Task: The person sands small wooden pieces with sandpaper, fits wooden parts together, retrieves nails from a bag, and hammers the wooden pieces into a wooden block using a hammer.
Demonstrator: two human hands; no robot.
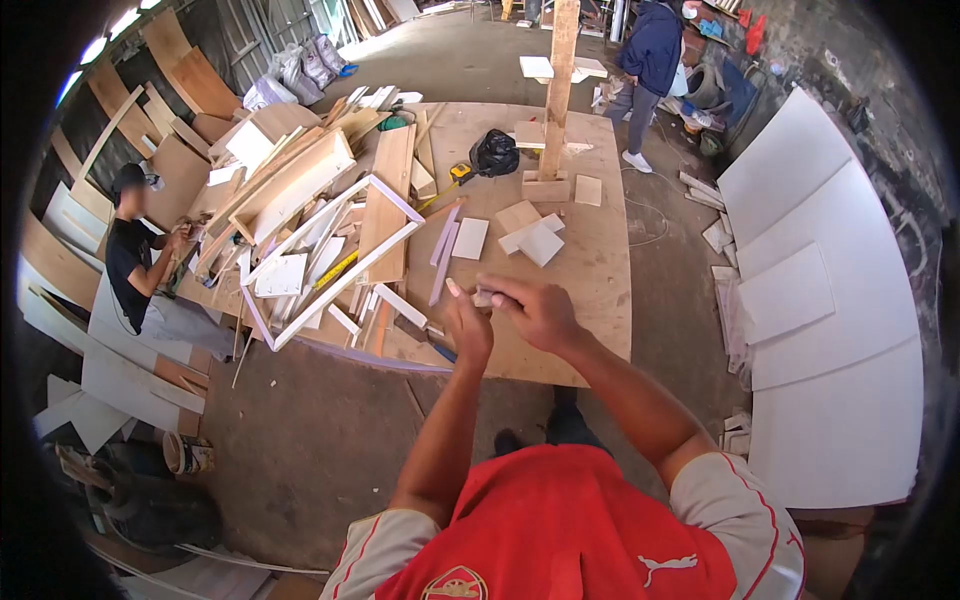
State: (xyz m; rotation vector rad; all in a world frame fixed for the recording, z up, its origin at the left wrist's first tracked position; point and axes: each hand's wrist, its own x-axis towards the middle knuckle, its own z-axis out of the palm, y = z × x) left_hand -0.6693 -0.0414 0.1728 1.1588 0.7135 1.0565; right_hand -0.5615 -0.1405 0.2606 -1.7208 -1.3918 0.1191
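Observation:
My left hand (468, 328) and my right hand (541, 314) meet over the near edge of the plywood table (600, 335). The fingers of both are closed around a small pale piece (484, 298) whose kind I cannot make out. Just beyond lie a white rectangular board piece (470, 239) and thin lilac-edged strips (445, 250). A little farther right, several square pieces (541, 245) overlap flat on the tabletop. To the left of my left hand are a hammer-like tool (411, 330), partly hidden, and a white strip (400, 305).
A pile of wood with a white frame (350, 262) and an open wooden box (290, 190) covers the table's left. An upright post (558, 100), tape measure (461, 173) and black bag (495, 152) stand behind. A person (135, 250) works at left; another person (648, 70) stands far right.

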